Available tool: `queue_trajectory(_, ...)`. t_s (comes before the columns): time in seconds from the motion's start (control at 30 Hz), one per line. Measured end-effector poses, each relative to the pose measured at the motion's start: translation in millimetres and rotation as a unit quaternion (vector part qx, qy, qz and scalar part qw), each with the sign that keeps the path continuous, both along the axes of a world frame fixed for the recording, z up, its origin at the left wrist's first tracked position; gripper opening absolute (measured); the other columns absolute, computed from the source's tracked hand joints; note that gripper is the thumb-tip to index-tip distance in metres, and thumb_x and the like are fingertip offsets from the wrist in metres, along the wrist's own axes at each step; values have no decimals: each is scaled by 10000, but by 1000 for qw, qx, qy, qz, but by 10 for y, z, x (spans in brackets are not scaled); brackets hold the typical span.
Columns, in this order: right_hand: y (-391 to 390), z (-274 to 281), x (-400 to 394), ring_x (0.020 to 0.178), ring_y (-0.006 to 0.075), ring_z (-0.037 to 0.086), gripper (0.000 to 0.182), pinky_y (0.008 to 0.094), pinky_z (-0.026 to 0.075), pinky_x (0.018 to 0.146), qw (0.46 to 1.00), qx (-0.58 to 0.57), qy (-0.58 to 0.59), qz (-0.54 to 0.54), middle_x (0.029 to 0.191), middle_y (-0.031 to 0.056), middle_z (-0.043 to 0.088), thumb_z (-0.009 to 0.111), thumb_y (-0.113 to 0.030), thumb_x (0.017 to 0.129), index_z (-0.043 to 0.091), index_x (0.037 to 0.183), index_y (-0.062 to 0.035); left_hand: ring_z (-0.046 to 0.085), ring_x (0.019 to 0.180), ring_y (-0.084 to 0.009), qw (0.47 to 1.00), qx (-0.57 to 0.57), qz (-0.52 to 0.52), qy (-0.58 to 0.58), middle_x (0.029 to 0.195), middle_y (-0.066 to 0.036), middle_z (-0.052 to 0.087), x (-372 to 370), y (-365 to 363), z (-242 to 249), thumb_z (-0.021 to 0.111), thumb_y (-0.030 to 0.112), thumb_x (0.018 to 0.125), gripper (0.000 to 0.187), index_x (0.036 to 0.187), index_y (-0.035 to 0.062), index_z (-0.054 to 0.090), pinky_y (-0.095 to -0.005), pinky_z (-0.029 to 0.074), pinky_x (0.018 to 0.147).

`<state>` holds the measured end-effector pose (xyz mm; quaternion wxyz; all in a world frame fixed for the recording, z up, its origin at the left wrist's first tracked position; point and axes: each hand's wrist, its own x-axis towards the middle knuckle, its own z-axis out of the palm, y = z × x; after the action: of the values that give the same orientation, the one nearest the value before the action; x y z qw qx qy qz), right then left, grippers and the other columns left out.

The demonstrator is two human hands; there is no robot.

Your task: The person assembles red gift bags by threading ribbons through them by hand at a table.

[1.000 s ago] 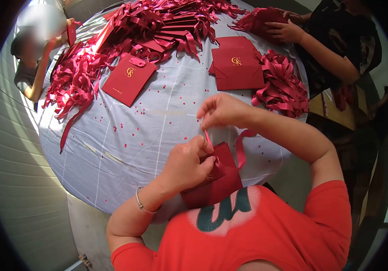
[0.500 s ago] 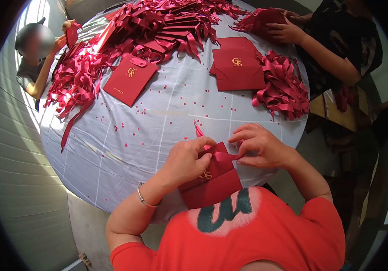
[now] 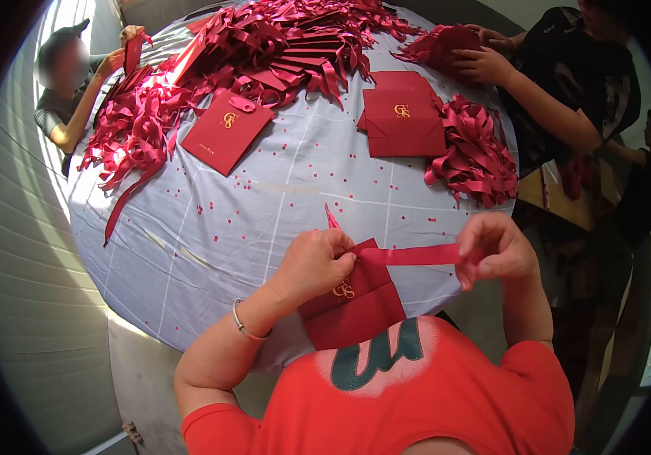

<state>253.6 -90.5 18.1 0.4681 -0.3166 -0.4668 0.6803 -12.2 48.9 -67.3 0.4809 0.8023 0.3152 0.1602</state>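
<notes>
A dark red paper gift bag [image 3: 353,305] with a gold logo lies flat at the near table edge, close to my body. My left hand [image 3: 312,267] is closed at the bag's top edge, pinching the ribbon where it meets the bag. Off to the right, my right hand [image 3: 498,252] grips the other part of the pink-red ribbon [image 3: 412,255], which stretches taut and level between both hands. A pointed ribbon tip [image 3: 330,215] sticks up beyond my left hand. My left fingers hide part of the bag's logo.
Another red bag [image 3: 228,133] lies flat at centre left, and stacked bags [image 3: 403,125] sit beside a ribbon heap [image 3: 477,155] at right. Bags with ribbons [image 3: 287,53] pile up at the back. Small red dots litter the tablecloth [image 3: 265,227]. Two people handle red bags across the table.
My right hand has moved right, away from the bag, drawing the ribbon out into a long straight band. My left hand stays at the bag's top edge.
</notes>
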Motion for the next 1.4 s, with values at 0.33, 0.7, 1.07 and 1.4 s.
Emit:
queue_trajectory(0.33,192,-231,-179,788,233,672,484,305,542,704,964,212,51,-150,1054,229,661,621,-24,890,478,1346,56,682,687,-142,1000,-20,14,-1,755,-128,715,-6,9,32,671,86,806,163,910,-37,694,-283,538,643)
queue_trajectory(0.7,281,88,-305,549,135,550,289,254,430,506,954,265,-15,-141,717,119,607,673,-90,856,560,1080,56,671,672,-128,999,-33,42,-1,747,-114,712,-5,42,-21,661,67,802,166,912,-54,688,-272,533,621)
queue_trajectory(1.07,564,174,-521,778,176,611,132,272,479,693,915,350,-138,-149,931,155,636,643,-85,901,687,961,24,681,733,-168,999,-36,4,-1,810,-143,714,-48,80,22,558,29,811,216,967,-39,690,-297,536,684)
queue_trajectory(1.4,651,-255,-744,655,124,659,131,270,517,592,852,205,-459,-143,785,79,689,741,-30,802,689,920,-7,666,739,-200,998,-52,-18,-1,800,-163,698,-121,111,130,520,-17,803,265,1057,-39,591,-325,519,691)
